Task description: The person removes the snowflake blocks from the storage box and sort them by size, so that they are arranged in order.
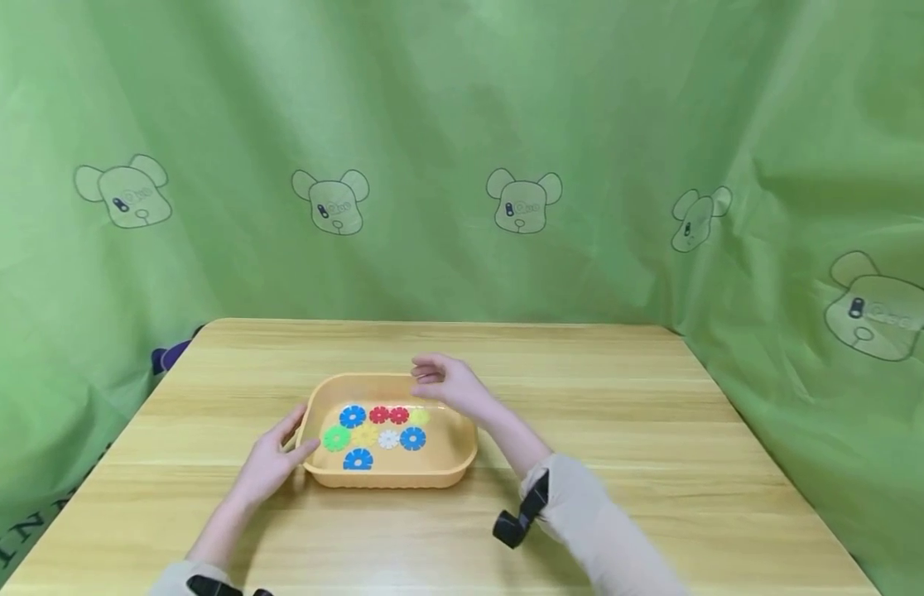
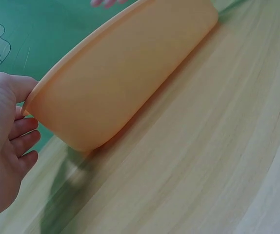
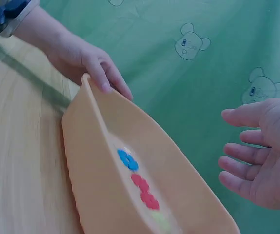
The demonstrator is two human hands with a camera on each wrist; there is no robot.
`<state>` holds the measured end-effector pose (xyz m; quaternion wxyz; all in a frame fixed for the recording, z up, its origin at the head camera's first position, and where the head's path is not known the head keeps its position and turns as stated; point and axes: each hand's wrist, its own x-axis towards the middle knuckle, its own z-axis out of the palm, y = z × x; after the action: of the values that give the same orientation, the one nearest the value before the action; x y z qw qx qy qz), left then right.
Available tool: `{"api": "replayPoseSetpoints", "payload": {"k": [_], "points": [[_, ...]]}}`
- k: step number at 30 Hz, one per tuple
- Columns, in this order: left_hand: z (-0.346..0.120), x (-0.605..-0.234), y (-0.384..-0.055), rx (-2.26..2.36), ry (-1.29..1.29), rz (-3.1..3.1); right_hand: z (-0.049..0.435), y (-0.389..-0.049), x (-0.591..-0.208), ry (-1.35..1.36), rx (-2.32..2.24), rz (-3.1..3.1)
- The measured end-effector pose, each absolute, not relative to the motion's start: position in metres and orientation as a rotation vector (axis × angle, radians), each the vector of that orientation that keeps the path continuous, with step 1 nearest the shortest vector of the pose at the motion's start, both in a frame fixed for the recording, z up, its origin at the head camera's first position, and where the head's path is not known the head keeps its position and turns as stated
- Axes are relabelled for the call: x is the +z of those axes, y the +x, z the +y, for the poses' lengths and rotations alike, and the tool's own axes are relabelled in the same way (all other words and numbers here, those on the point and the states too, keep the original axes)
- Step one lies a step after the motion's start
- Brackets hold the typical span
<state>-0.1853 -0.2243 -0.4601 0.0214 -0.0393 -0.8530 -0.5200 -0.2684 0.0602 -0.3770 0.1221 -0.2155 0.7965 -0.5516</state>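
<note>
A shallow peach-orange plastic tray (image 1: 391,479) stands on the table, left of its middle. Notched plastic discs lie flat inside: several blue ones (image 1: 344,416), a red pair (image 1: 376,415) side by side, a green disc (image 1: 329,439), a white disc (image 1: 383,440) and yellow discs (image 1: 362,430). My left hand (image 1: 271,460) holds the tray's left end, thumb over the rim and fingers along the outside, as the left wrist view shows. Over the tray's far right side hovers my right hand (image 1: 453,386); in the right wrist view its fingers (image 3: 245,153) are relaxed, apart and hold nothing.
A wooden table (image 1: 618,430) extends around the tray, widest to the right. Green curtains (image 1: 432,99) printed with bear heads hang behind and at both sides. A dark purple item (image 1: 170,356) shows past the table's left edge. Each wrist wears a black strap (image 1: 535,497).
</note>
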Motion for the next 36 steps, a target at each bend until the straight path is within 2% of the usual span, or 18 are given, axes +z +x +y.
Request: {"api": "replayPoseSetpoints", "payload": {"k": [15, 23, 36], "points": [[-0.220, -0.454, -0.187, -1.613, -0.077, -2.672, -0.021, -0.282, -0.413, -0.387, -1.636, 2.272], [-0.222, -0.455, -0.187, -1.636, -0.062, -2.668, -0.026, -0.280, -0.434, -0.327, -1.435, 2.385], [-0.223, -0.457, -0.185, -1.610, -0.027, -2.703, -0.025, -0.275, -0.454, -0.473, -1.254, 2.449]]}}
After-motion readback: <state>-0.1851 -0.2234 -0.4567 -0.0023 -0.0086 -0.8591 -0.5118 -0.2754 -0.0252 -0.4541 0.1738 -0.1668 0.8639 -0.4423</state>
